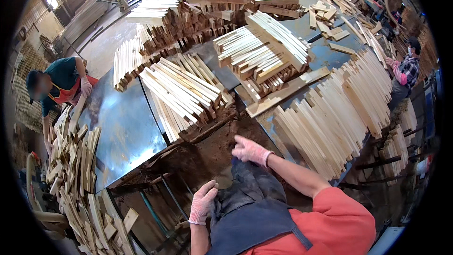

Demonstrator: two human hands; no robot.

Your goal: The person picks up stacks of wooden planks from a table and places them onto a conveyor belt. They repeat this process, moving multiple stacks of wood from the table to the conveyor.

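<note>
My left hand [204,202], in a pale pink-white work glove, hangs beside the dark apron [250,226] with its fingers loosely stretched and nothing in it. My right hand [251,150], gloved alike, is held out in front of me with the fingers partly spread, also holding nothing. Nearest to the right hand, on its right, lies a long row of pale wooden strips [321,118] side by side on a metal table. Ahead and to the left is a stack of wooden strips [181,92] at the table's edge.
A bare blue metal tabletop [125,132] reaches left, beside a heap of loose wood pieces [78,160]. Higher stacks [264,49] stand ahead, with a plank [288,92] before them. A co-worker [66,82] handles wood at left; another person [406,68] stands at far right.
</note>
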